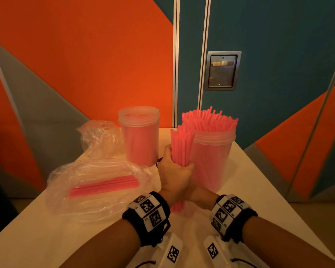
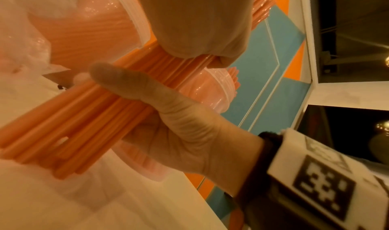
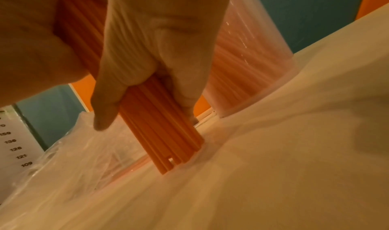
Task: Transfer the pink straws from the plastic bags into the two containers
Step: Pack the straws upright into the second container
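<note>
While both hands clasp one bundle (image 1: pixel 182 146) of pink straws upright, its lower ends rest on the table (image 1: pixel 259 180), apparently to tap them level before loading. The left hand (image 1: pixel 174 176) wraps the bundle's middle, fingers curled round it; the right hand (image 2: pixel 189 133) grips lower down, thumb (image 2: pixel 126 82) pressed across the straws and fingers closed behind. Just right of the bundle stands a jar (image 1: pixel 213 161) already crammed, straws fanning above its rim; a second jar (image 1: pixel 140 136), left of it, looks full too, so fitting these in may be tight. A few straws (image 1: pixel 104 185) remain inside the near bag (image 1: pixel 89 206), while another bag (image 1: pixel 99 136) lies crumpled behind.
</note>
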Motion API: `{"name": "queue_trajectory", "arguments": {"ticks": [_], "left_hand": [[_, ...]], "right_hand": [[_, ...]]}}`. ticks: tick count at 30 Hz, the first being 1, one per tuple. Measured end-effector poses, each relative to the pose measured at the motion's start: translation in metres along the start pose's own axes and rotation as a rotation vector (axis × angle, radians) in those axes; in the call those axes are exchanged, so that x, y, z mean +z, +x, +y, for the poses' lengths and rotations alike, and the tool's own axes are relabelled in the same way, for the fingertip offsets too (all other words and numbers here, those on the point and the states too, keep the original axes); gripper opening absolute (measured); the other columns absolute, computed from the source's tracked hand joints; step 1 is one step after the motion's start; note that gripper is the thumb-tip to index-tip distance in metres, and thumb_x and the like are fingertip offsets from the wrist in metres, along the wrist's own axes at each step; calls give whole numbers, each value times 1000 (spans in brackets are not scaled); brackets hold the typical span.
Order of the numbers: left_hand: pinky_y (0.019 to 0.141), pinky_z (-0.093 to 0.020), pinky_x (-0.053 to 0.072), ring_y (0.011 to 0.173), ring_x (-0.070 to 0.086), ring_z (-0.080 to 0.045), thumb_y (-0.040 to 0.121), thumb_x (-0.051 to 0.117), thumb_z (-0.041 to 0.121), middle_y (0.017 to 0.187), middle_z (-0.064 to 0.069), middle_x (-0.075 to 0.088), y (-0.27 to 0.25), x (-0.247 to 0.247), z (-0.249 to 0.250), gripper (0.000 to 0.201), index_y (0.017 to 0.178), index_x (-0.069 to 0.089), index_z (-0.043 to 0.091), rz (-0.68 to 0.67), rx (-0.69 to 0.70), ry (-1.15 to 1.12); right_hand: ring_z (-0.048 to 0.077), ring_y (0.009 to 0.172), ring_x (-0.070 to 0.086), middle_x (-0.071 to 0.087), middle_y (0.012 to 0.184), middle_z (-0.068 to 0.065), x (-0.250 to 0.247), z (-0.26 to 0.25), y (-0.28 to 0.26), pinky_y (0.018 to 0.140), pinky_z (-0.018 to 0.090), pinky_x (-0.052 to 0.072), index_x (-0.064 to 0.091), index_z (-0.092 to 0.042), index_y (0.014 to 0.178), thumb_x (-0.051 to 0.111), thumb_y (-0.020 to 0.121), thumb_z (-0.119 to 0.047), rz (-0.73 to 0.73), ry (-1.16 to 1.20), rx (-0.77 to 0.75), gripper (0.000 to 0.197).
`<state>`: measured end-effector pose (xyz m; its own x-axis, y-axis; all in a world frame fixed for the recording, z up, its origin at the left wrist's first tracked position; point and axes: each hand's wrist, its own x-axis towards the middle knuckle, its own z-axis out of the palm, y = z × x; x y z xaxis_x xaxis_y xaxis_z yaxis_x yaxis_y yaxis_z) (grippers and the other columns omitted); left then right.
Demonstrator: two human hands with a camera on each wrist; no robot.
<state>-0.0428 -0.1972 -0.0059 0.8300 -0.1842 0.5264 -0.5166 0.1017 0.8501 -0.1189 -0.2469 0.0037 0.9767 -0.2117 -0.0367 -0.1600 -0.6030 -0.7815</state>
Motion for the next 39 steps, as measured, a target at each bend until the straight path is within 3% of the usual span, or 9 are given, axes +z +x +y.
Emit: {"name": "queue_trajectory", "arguments": {"ticks": [6,10,14,18,23,27,31,36,39], "left_hand": [[61,-30,51,67,57,-14,62,75,10,74,18,54,3,-2,2,46,98,48,24,-3,-20,65],[62,-31,54,66,57,-3,56,70,24,77,16,57,7,-3,-2,49,98,47,30,6,-44,43],[60,-26,48,65,53,2,64,73,9,75,16,53,7,-1,0,48,98,45,28,-9,-52,64],[65,-30,51,70,57,-13,66,74,13,77,9,56,8,2,4,44,97,45,27,-22,-79,83],[67,-25,51,73,61,-1,64,82,21,81,21,60,9,3,2,68,121,46,31,-27,-74,43],[72,-29,54,76,63,-2,63,82,22,87,18,63,12,4,0,81,130,39,35,-55,-88,45],[74,-41,54,78,62,-16,65,78,17,89,5,64,15,5,2,57,112,48,26,-66,-114,68],[68,-31,51,76,60,-14,65,73,11,81,13,57,21,4,-3,65,125,48,20,-48,-75,113],[69,-33,53,78,59,-18,66,73,10,81,12,53,22,3,-4,65,124,45,20,-68,-64,130]], "right_hand": [[-4,84,54,57,99,-6,-20,-4,17,68,6,46,46,-5,127,61,75,14,-131,-155,0,56],[17,83,55,59,83,4,-62,-34,24,77,31,46,63,-1,91,55,81,6,458,-327,-65,14],[24,88,61,69,93,10,-94,-99,9,80,31,45,65,-6,88,50,88,-8,771,-275,-353,15],[28,104,56,65,113,12,-97,-145,21,88,37,46,64,-9,106,38,95,-25,456,-569,-375,32],[27,110,55,60,123,14,-70,-134,51,78,28,39,63,-5,110,30,99,-25,19,-884,-154,40],[27,100,60,65,115,13,-72,-127,63,70,28,46,66,0,108,43,92,-13,-46,-735,-57,31],[28,108,59,67,113,14,-79,-131,58,95,35,44,67,1,106,48,91,-17,41,-436,-102,31],[21,98,55,63,109,9,-81,-119,53,73,24,44,66,-2,104,54,89,-18,-41,-521,-121,25],[24,106,58,66,110,9,-77,-107,57,85,31,46,68,-3,98,57,88,-20,64,-415,-161,23]]}}
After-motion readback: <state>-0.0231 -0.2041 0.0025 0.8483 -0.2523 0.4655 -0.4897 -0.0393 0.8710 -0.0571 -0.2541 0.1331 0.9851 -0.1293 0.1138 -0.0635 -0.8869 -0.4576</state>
